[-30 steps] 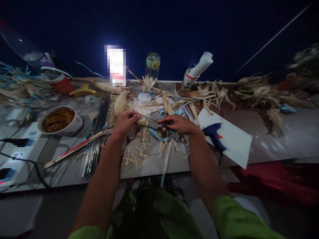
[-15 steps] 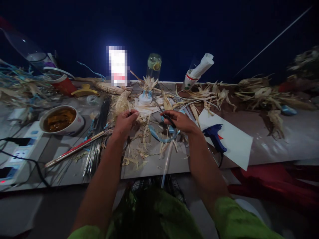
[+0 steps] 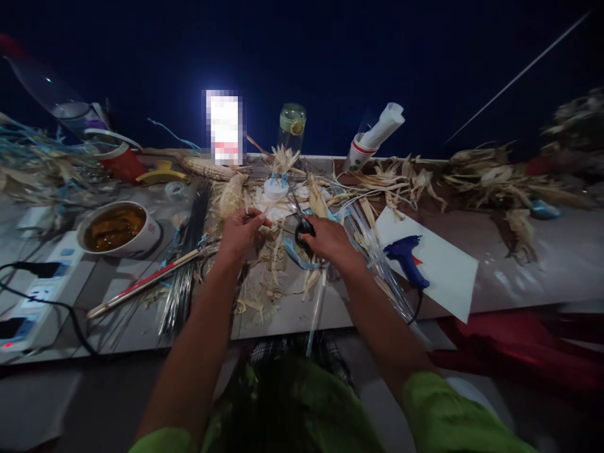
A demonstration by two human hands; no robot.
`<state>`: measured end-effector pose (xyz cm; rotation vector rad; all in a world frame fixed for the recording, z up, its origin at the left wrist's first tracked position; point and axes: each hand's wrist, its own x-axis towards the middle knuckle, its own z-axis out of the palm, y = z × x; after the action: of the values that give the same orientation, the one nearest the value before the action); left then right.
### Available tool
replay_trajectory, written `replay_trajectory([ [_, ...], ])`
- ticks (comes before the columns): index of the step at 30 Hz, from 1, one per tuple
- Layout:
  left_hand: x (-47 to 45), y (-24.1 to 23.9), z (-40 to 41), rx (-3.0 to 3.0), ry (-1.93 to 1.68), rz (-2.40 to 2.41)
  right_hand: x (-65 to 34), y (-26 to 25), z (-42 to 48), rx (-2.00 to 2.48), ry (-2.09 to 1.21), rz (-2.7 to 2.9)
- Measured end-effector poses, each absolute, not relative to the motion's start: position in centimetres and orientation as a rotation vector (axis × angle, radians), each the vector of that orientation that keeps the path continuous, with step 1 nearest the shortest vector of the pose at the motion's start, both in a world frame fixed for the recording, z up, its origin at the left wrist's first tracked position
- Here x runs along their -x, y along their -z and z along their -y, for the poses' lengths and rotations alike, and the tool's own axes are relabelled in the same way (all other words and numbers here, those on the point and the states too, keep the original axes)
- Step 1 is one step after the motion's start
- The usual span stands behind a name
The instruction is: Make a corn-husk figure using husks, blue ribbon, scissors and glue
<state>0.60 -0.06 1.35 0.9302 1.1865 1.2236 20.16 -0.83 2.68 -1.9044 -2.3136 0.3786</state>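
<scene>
My right hand (image 3: 328, 239) is closed on a pair of scissors (image 3: 304, 231) by the black handles, with the blades pointing away from me. Left of it, my left hand (image 3: 241, 234) pinches a thin pale strip of corn husk (image 3: 270, 206) between thumb and fingers; its exact shape is hard to make out. Just beyond both hands stands a small husk bundle (image 3: 283, 160) tied with blue string on a round white base (image 3: 275, 187). A rounded, straw-coloured husk piece (image 3: 232, 196) lies behind my left hand. Blue tape or ribbon (image 3: 297, 255) curls below the scissors.
A blue glue gun (image 3: 408, 257) rests on white card (image 3: 453, 270) at right. On the left are a bowl of brown liquid (image 3: 153, 233), a power strip (image 3: 51, 296), wires (image 3: 179, 296) and a yellow clip (image 3: 163, 171). A bottle (image 3: 292, 126) and cup (image 3: 361, 151) stand behind.
My right hand has turned and shifted slightly left, now gripping the scissors by their handles. My left hand has barely moved, its fingers extended more toward the scissors with the pale strip.
</scene>
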Motion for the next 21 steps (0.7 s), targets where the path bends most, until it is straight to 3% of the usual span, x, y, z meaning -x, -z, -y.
replay_trajectory([
  [7,-1.0,-1.0,0.0,-1.036,-1.235,-1.229,-19.8,-3.5,1.0,1.986,-0.348,2.359],
  [12,-1.1,-0.8,0.1,-1.113,-1.211,-1.217,-19.0,-5.1,0.9,1.872,-0.296,2.075],
  [21,-1.5,-1.9,0.6,-1.136,-1.162,-1.185,-15.0,-2.5,-1.5,1.316,-0.968,1.508],
])
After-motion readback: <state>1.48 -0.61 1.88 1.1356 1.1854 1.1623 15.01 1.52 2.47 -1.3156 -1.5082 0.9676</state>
